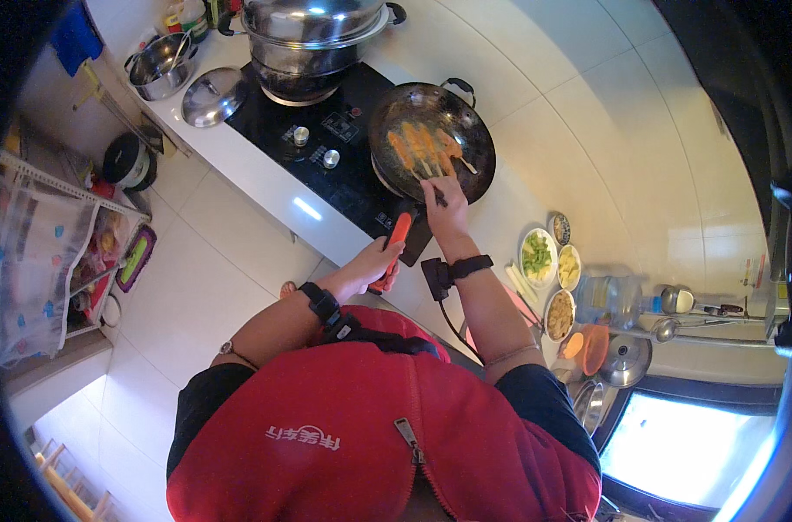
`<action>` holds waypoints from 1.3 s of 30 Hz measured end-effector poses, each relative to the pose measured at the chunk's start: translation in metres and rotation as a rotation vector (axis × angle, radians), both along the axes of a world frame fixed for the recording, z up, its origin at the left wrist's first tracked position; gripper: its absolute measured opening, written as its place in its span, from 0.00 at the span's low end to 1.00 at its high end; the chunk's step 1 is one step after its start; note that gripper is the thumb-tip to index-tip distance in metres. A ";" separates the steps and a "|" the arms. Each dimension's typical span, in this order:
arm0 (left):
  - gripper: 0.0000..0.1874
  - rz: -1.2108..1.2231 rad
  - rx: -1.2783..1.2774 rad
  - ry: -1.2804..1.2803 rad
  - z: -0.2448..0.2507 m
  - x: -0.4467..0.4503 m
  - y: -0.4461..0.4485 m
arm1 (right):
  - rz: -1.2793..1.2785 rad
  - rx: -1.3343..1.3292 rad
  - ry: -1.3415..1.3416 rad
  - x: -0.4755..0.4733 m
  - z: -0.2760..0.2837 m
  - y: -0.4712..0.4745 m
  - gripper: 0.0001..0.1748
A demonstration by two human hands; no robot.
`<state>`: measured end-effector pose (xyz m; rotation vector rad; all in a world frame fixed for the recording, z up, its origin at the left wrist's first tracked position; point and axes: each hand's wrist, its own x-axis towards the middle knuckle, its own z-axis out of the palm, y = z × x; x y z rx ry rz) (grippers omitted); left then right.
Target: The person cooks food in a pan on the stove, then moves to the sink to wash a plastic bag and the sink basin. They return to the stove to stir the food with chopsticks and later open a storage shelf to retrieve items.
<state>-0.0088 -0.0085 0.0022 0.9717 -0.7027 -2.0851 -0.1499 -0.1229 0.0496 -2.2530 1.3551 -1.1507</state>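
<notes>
A dark wok (477, 130) sits on the right side of the black cooktop. Several orange-brown coated skewers (425, 145) lie in it, their pale flat sticks pointing mostly towards me. Over the wok's near rim, my right hand (447, 207) has its fingers pinched at the end of one stick; the fingers partly hide the grip. My left hand (375, 261) is wrapped around a red handle (399, 233) that runs up to the wok's near side. Both wrists wear black straps, and a small black device with a cable is on the right one.
A large steel steamer pot (304, 59) stands on the left burner, near a steel lid (213, 96) and a small pot (163, 68). Right of the wok are bowls of chopped greens (537, 258), yellow pieces (568, 267) and brown food (560, 316), plus a plastic water jug (608, 300).
</notes>
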 end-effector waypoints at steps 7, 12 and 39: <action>0.16 -0.023 -0.021 0.007 0.000 0.000 0.001 | 0.058 -0.007 0.093 -0.001 -0.004 -0.006 0.06; 0.18 -0.032 -0.039 -0.007 -0.003 -0.002 0.000 | -0.007 -0.013 0.036 -0.009 0.000 -0.021 0.06; 0.17 0.003 0.018 -0.001 0.000 -0.004 0.000 | -0.494 0.606 -0.978 -0.065 0.006 -0.033 0.11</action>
